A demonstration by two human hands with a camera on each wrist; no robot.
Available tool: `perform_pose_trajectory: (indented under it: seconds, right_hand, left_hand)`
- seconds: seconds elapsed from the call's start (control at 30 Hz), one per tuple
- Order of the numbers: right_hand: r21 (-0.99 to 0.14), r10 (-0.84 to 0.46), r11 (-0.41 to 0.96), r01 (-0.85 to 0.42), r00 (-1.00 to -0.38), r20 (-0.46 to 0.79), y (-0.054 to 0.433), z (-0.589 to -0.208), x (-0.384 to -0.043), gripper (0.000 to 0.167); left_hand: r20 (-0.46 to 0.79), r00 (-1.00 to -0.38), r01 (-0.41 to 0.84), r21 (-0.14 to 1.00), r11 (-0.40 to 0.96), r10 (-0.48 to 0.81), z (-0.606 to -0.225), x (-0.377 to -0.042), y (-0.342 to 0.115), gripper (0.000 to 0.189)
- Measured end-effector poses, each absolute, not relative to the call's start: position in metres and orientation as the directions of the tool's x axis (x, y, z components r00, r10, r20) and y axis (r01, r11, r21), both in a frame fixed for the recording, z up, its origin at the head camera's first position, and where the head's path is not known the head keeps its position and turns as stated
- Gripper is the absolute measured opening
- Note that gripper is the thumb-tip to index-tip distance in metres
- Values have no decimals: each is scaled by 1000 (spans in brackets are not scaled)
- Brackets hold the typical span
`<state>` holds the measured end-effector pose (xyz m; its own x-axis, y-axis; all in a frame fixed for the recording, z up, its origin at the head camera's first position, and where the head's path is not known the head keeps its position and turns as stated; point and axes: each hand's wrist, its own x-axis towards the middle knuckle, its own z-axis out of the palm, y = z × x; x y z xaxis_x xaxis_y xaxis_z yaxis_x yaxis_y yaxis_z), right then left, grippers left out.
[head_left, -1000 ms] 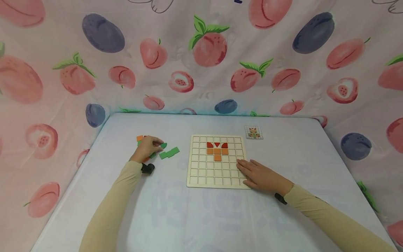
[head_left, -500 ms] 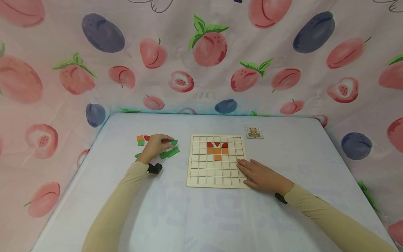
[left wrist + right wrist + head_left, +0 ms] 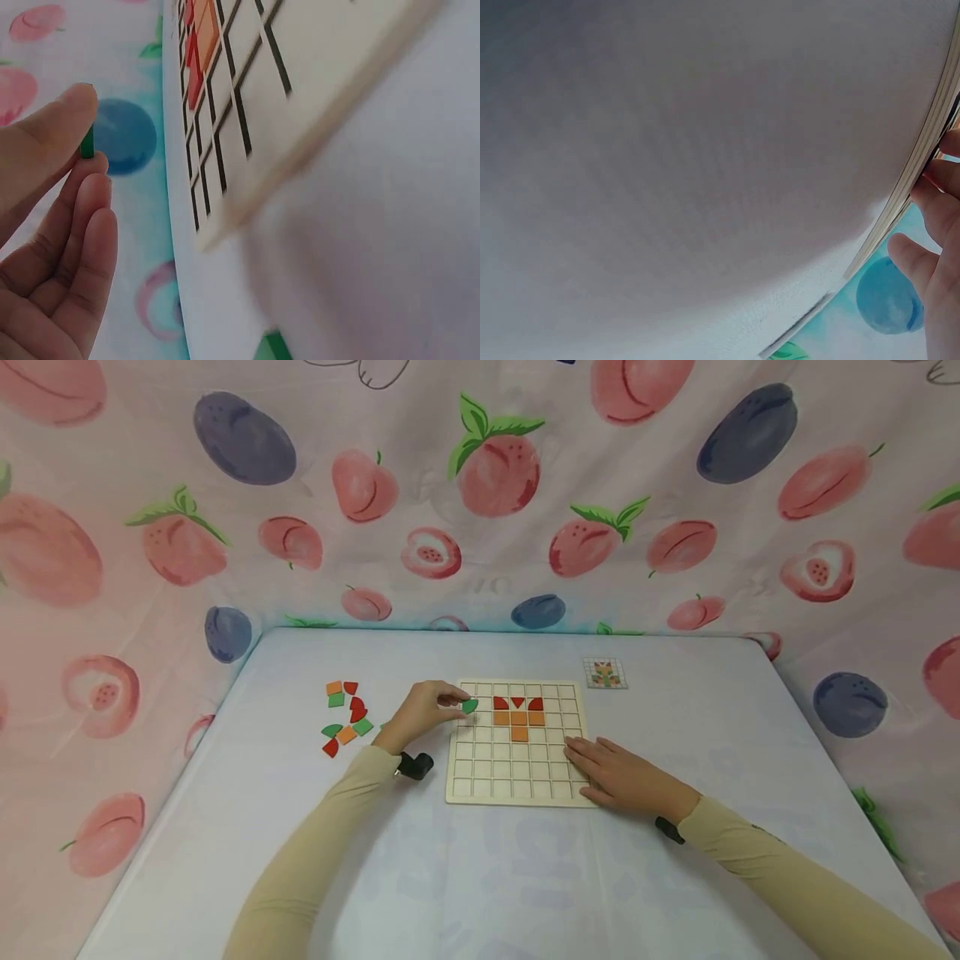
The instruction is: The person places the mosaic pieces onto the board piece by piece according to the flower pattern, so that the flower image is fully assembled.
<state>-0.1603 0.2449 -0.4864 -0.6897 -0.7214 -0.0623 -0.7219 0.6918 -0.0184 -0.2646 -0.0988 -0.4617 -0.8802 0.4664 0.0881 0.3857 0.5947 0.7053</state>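
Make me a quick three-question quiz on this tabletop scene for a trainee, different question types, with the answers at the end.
1. Which hand pinches a green piece? A, right; B, left; C, both.
2. Fill in the blank: the board has ___ orange squares on it.
3. True or false: the picture card lies in the middle of the board.

Key:
1. B, the left hand.
2. Four.
3. False; the picture card lies on the table, near the board's far right corner.
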Motion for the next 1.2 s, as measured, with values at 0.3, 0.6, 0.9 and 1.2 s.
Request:
perform_pose_trajectory:
  seconds: [0.3, 0.6, 0.9, 1.2]
  right_hand:
    - [-8, -716, 696, -718, -693, -87, 246, -487, -161, 63]
    - [-3, -734, 679, -734, -678, -45, 246, -485, -160, 63]
    - [-11, -721, 691, -722, -689, -77, 246, -485, -161, 63]
    - [-15, -722, 690, -723, -688, -75, 245, -485, -162, 63]
  left_hand:
    - [56, -845, 399, 728, 557, 532, -463, -262, -63, 27]
    - [-9, -815, 390, 731, 560, 579, -468, -260, -32, 26]
    - [-54, -756, 413, 734, 539, 652, -474, -260, -10, 28]
    - [-75, -739, 453, 681, 576, 670, -474, -259, 2, 25]
